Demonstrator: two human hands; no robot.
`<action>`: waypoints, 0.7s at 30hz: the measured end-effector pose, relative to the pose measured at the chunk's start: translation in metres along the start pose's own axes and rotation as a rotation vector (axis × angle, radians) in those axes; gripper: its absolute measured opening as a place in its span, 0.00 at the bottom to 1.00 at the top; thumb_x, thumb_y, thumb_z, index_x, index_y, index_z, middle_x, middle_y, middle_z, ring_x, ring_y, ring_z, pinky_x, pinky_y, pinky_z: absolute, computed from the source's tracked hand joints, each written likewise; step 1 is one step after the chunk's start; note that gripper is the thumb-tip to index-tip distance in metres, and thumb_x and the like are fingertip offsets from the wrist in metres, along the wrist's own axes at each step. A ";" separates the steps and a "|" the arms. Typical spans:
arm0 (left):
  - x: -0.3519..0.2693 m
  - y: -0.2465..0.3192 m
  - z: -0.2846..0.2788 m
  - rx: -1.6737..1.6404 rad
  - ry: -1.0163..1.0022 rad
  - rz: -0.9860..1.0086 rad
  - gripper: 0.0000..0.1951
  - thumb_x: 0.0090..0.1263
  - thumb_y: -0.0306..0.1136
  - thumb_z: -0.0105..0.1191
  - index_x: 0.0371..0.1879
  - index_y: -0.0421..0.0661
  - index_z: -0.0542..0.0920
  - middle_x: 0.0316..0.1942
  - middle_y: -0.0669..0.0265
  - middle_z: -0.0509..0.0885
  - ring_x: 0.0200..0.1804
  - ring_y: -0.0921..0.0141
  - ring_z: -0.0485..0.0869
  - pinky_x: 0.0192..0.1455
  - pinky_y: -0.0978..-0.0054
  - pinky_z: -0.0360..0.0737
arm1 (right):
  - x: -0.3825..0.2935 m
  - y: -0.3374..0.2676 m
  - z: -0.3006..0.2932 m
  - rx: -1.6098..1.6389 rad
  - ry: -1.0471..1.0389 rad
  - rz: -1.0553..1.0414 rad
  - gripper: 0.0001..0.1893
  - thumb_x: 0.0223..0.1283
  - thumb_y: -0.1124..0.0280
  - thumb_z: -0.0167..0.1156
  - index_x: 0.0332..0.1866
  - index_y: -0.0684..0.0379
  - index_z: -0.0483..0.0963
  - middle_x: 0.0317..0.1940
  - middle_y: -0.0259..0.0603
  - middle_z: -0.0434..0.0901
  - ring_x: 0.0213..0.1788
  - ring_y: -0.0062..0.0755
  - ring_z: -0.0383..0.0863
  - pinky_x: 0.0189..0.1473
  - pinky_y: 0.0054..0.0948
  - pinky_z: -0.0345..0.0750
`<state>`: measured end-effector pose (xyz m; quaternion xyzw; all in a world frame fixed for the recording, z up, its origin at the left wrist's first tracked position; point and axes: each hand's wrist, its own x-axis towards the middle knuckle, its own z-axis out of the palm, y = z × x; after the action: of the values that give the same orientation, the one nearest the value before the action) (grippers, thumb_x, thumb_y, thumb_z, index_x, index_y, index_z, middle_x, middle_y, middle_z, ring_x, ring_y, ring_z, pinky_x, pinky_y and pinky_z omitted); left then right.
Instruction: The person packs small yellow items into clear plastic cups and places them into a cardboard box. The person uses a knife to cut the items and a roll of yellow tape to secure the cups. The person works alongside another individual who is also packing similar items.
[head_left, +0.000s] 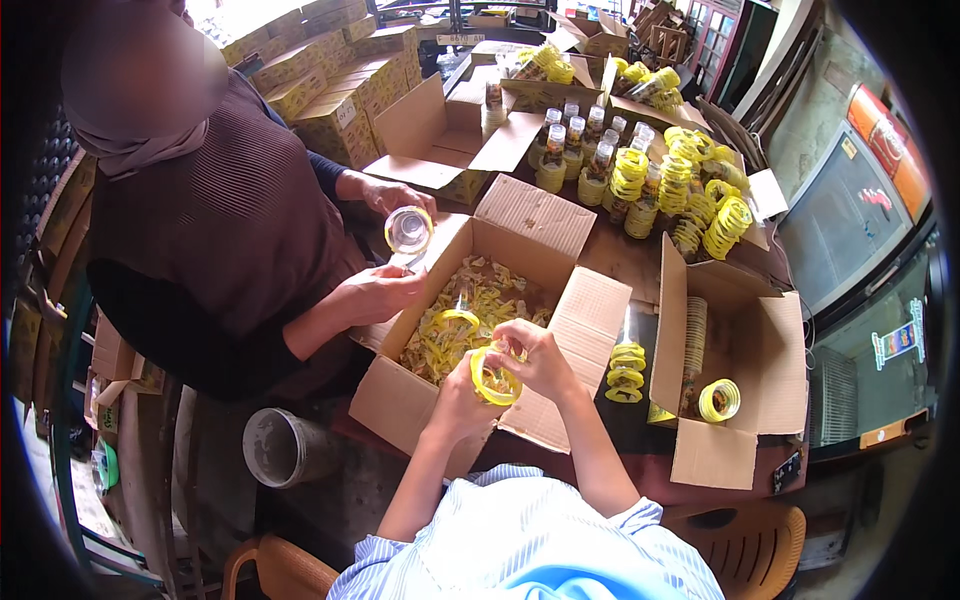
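Observation:
In front of me, my left hand is wrapped around a clear plastic cup with a yellow rim. My right hand has its bent fingers at the mouth of this cup; whether they pinch something is hidden. Both hands are over the near edge of an open cardboard box. Many small yellow wrapper pieces cover its bottom, and another yellow-rimmed cup lies on them.
At left a co-worker holds a similar clear cup. Stacked cups lie right of my box, beside another open carton. Yellow-rimmed stacks crowd the far table. A bucket and chairs stand below.

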<state>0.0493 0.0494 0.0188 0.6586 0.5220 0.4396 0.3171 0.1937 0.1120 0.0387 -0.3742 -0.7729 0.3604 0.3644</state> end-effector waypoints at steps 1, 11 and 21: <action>0.000 0.000 -0.006 -0.030 -0.052 -0.022 0.28 0.42 0.32 0.69 0.45 0.40 0.72 0.38 0.58 0.79 0.40 0.64 0.81 0.44 0.70 0.77 | 0.000 0.001 -0.001 -0.023 -0.021 -0.031 0.10 0.51 0.68 0.63 0.32 0.60 0.72 0.26 0.42 0.74 0.28 0.36 0.75 0.33 0.31 0.74; 0.017 0.000 -0.029 -0.006 -0.382 -0.100 0.23 0.42 0.32 0.66 0.38 0.40 0.73 0.35 0.57 0.81 0.40 0.65 0.81 0.45 0.71 0.76 | -0.004 0.006 0.003 -0.516 -0.122 -0.294 0.07 0.53 0.67 0.57 0.30 0.60 0.72 0.26 0.40 0.72 0.31 0.38 0.77 0.32 0.34 0.76; 0.016 0.002 -0.028 0.051 -0.378 -0.085 0.23 0.42 0.32 0.66 0.38 0.40 0.73 0.34 0.56 0.80 0.39 0.60 0.81 0.44 0.69 0.76 | 0.000 0.009 0.002 -0.636 -0.152 -0.388 0.07 0.50 0.64 0.57 0.26 0.56 0.71 0.27 0.35 0.74 0.32 0.31 0.79 0.30 0.30 0.77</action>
<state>0.0258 0.0630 0.0365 0.7148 0.4914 0.2808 0.4109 0.1951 0.1160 0.0305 -0.2877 -0.9274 0.0534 0.2332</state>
